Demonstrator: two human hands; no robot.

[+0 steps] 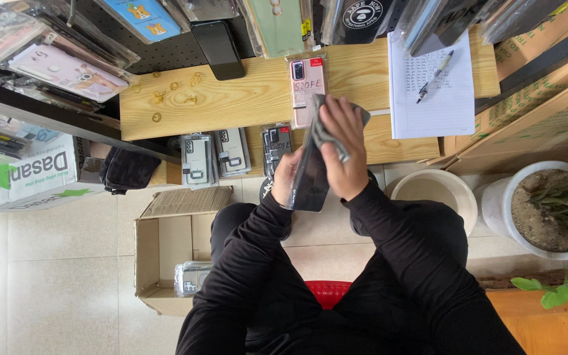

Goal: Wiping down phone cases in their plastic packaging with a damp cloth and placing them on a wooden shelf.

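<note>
My left hand (285,176) grips the lower edge of a dark phone case in a clear plastic sleeve (310,179). My right hand (344,152) is closed over the top of the same sleeve, with a grey strip of packaging bunched under its fingers. Both arms wear black sleeves. A pink-backed case in a clear packet (307,85) lies on the wooden bench (231,98) just beyond my hands. Three packaged cases (197,160) (232,152) (276,146) lie along the bench's near edge.
An open cardboard box (165,246) with a wrapped case inside stands on the tiled floor at left. A lined notepad with a pen (432,82) lies at right. White bucket (436,194), potted plant (547,207), red stool (327,292) and hanging packaged cases (67,56) surround me.
</note>
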